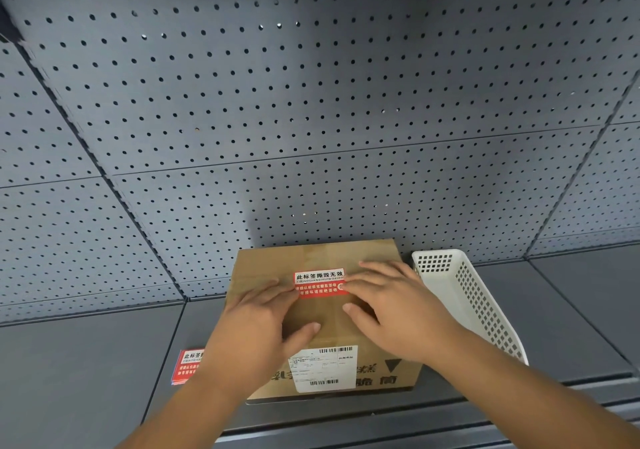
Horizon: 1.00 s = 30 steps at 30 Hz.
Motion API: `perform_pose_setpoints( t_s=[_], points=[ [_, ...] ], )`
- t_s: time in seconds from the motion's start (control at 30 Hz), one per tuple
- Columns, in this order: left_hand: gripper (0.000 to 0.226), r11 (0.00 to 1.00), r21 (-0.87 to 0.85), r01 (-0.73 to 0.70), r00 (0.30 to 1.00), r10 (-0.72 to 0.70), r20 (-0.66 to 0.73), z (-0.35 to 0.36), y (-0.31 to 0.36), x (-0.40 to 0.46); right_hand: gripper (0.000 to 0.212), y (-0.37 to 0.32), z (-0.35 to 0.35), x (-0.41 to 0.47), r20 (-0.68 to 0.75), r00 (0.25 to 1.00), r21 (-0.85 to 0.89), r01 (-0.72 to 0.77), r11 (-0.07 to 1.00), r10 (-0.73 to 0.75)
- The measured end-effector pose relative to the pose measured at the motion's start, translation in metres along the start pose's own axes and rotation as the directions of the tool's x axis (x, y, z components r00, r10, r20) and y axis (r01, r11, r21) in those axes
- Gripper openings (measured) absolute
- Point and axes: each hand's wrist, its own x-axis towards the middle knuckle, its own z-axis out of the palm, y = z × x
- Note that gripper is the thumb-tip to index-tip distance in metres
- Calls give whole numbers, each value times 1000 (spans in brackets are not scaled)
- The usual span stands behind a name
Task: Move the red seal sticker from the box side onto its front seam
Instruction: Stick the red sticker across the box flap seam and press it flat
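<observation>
A brown cardboard box (313, 254) stands on a grey shelf, with a white shipping label (323, 369) on its near face. A red seal sticker (318, 283) with white and black print lies flat on the box's top, over the taped seam. My left hand (256, 327) rests flat on the box, its fingertips touching the sticker's left edge. My right hand (394, 306) lies flat too, fingertips on the sticker's right edge. Both hands have fingers spread and hold nothing.
A white perforated plastic basket (467, 296) stands tilted right beside the box. A small stack of red seal stickers (188, 365) lies on the shelf (86, 372) left of the box, partly behind my left forearm. A grey pegboard wall (311, 102) rises behind.
</observation>
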Motion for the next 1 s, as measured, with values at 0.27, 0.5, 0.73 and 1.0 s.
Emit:
perform_pose_setpoints(
  t_s=[0.27, 0.5, 0.73, 1.0],
  points=[
    [80, 994, 21, -104, 986, 100, 135, -4, -4, 11, 76, -8, -1, 15, 179, 984, 50, -32, 998, 23],
    [85, 995, 11, -96, 994, 95, 60, 0, -7, 9, 60, -1, 6, 11, 92, 995, 19, -46, 999, 44],
    [84, 996, 60, -73, 995, 77, -58, 6, -9, 5, 61, -3, 8, 8, -17, 999, 9, -29, 1000, 29],
    [65, 999, 14, -44, 987, 45, -152, 13, -8, -3, 38, -1, 14, 3, -154, 988, -55, 19, 998, -28]
  ],
)
